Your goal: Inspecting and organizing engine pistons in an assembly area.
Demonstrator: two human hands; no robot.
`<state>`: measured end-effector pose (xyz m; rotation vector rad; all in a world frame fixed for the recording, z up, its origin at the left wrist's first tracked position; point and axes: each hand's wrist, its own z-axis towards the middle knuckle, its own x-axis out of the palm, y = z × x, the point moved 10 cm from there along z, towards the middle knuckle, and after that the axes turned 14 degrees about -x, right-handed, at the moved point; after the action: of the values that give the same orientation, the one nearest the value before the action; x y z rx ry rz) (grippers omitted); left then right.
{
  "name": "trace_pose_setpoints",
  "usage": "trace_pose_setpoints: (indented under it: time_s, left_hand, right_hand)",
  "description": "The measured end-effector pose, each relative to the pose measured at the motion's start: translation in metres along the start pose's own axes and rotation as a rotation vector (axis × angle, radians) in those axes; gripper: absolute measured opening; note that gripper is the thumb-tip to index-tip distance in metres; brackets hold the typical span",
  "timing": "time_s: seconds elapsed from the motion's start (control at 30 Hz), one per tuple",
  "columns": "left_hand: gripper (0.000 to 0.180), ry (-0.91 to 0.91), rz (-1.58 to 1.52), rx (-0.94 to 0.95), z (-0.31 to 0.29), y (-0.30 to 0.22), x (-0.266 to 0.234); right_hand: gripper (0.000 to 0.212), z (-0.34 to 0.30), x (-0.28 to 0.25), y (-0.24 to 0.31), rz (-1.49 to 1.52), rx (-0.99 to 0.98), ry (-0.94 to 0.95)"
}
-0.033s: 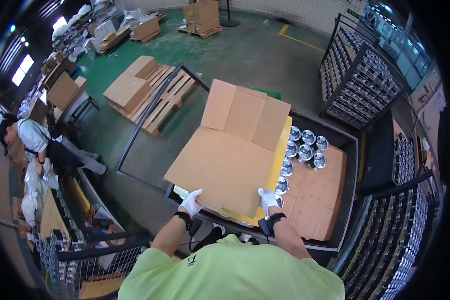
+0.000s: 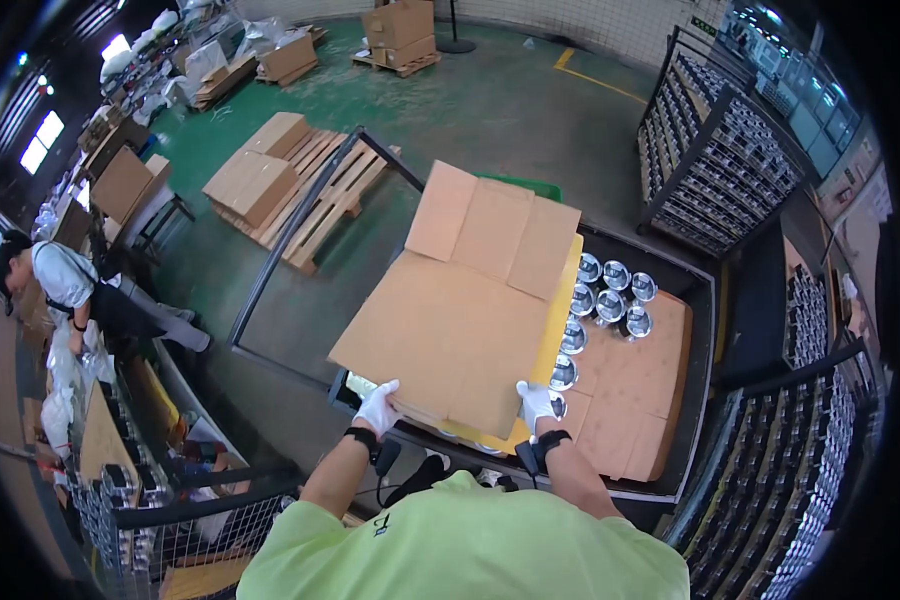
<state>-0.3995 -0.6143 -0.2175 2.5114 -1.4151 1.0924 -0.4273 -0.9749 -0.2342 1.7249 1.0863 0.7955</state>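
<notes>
A large brown cardboard sheet (image 2: 440,335), creased into panels at its far end, lies between my hands. My white-gloved left hand (image 2: 378,407) grips its near left corner, fingers closed on the edge. At the near right corner my gloved right hand (image 2: 537,403) pinches the same sheet. Beneath the cardboard shows the edge of a yellow board (image 2: 550,352). Just right of it, several shiny round metal parts, resembling pistons (image 2: 610,306), stand in a dark-framed bin (image 2: 708,350). More of them are partly hidden under the sheets.
Brown cardboard (image 2: 635,420) lines the bin's right side. A metal rail frame (image 2: 292,235) rises to the left, near a wooden pallet (image 2: 340,205) bearing boxes. Racks of metal parts (image 2: 720,150) stand at right. A co-worker (image 2: 80,285) bends over a bin at far left.
</notes>
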Motion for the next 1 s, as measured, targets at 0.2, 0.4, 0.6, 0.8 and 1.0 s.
trace_pose_setpoints:
  time_s: [0.2,0.4,0.6,0.8,1.0]
  left_hand:
    - [0.048,-0.465,-0.038,0.178,-0.021,-0.06,-0.093]
    - [0.052,-1.086,1.257,0.428,-0.03,-0.125,-0.094]
    - [0.032,-0.894,1.52,0.038,0.021,-0.134,-0.131]
    - [0.03,-0.741,1.825,-0.029,0.047,-0.14,-0.138]
    - [0.03,-0.796,1.764,-0.027,0.047,-0.14,-0.151]
  right_hand:
    - [0.018,0.008,-0.036,-0.041,-0.246,0.042,-0.11]
    - [0.031,0.014,-0.05,-0.014,-0.979,0.029,-0.078]
    - [0.038,-0.005,-0.067,0.01,-1.311,0.105,-0.269]
    - [0.047,0.001,-0.074,-0.062,-0.624,0.149,-0.115]
    - [0.062,-0.001,-0.097,-0.082,-0.918,0.205,-0.088]
